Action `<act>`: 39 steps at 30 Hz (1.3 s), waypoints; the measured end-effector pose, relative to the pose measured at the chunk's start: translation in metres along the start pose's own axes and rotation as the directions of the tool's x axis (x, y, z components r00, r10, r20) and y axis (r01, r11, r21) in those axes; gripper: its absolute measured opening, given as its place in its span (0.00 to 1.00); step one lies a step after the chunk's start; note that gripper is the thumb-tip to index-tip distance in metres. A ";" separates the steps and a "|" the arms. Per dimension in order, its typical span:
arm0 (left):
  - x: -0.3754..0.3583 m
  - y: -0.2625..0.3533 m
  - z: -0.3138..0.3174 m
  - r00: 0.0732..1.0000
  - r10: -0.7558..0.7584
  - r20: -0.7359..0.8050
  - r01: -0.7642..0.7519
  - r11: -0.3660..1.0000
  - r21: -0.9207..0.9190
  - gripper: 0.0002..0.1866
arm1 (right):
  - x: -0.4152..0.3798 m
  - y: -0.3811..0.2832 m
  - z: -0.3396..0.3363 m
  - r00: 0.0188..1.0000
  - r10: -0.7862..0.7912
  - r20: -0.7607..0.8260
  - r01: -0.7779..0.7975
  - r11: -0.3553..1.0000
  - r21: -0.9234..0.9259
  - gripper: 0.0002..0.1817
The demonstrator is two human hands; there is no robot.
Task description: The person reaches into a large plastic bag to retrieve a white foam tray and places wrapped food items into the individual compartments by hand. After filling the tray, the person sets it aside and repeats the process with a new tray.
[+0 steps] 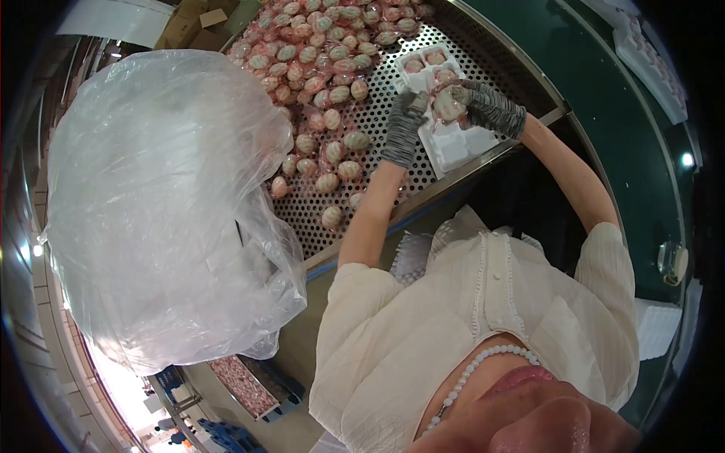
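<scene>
Both of my hands wear grey striped gloves. My right hand (495, 109) has its fingers closed on a film-wrapped egg (448, 106) with a pale label, over the white moulded tray (451, 151). Close by, my left hand (405, 130) is at the tray's left edge, its fingers curled; what they grip, if anything, is hidden. Wrapped eggs (435, 57) sit in the far compartments of the tray, while its near compartments show bare white. Left of my hands, several loose wrapped eggs (327, 183) lie on the perforated metal table (381, 192).
A large heap of wrapped eggs (321, 45) covers the table's far left. A big, clear plastic bag (162, 204) bulges at the left. Along the right runs a green belt surface (638, 189) bearing white trays (649, 60). Cardboard boxes (192, 26) stand behind.
</scene>
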State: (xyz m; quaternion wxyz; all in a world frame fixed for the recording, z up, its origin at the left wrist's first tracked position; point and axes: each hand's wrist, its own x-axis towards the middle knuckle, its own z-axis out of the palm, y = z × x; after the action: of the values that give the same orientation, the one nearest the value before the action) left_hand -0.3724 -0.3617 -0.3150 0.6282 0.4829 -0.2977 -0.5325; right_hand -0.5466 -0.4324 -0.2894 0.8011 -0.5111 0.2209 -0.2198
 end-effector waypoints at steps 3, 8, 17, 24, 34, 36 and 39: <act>-0.012 0.013 0.009 0.937 -0.179 0.300 0.260 0.931 -0.257 0.15 | 0.009 0.007 -0.005 0.988 0.121 0.097 -0.124 0.992 0.030 0.19; 0.003 -0.008 -0.002 0.960 -0.204 0.190 0.259 0.904 -0.340 0.09 | 0.023 0.008 -0.017 0.970 0.235 0.057 -0.235 0.972 -0.007 0.19; 0.110 -0.032 -0.030 0.869 0.490 0.071 -0.407 0.625 0.666 0.06 | 0.112 -0.003 -0.055 0.986 0.097 -0.137 -0.118 0.982 -0.150 0.22; 0.117 -0.050 -0.023 0.806 0.583 -0.097 -0.301 0.547 0.781 0.06 | 0.128 -0.008 -0.044 0.977 -0.210 -0.041 0.004 0.212 -0.977 0.26; 0.059 -0.027 -0.007 0.858 0.484 0.169 -0.203 0.020 0.979 0.09 | 0.122 0.022 -0.043 0.908 -0.357 0.219 0.360 0.400 -0.843 0.15; 0.059 -0.021 -0.004 0.921 0.353 0.163 -0.141 -0.088 0.986 0.12 | 0.120 0.019 -0.037 0.907 -0.361 0.216 0.157 -0.186 -0.970 0.18; 0.058 -0.032 -0.015 0.815 0.561 0.143 -0.184 0.017 0.983 0.14 | 0.128 0.023 -0.022 0.958 -0.259 0.121 0.041 -0.295 -0.955 0.14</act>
State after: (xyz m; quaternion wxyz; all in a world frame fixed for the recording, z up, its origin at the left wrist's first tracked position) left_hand -0.3570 -0.4114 -0.3583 0.3109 0.7423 -0.5906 0.0589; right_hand -0.4534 -0.5130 -0.3351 0.0234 -0.9509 0.2948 -0.0912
